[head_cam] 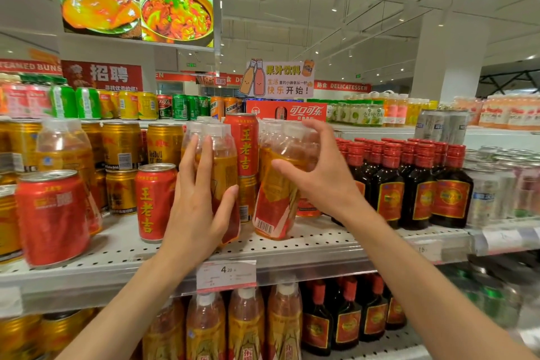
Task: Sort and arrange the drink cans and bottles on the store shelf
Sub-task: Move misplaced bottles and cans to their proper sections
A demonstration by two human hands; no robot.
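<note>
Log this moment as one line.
left hand: flat against amber bottle | right hand: grip on tilted amber bottle | shelf: sorting unfinished

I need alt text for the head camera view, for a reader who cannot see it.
Two hands work at a store shelf of drinks: the left hand lies with straight fingers on an amber bottle, the right hand curls around a tilted amber bottle. Red cans and gold cans stand to the left, dark bottles to the right.
</note>
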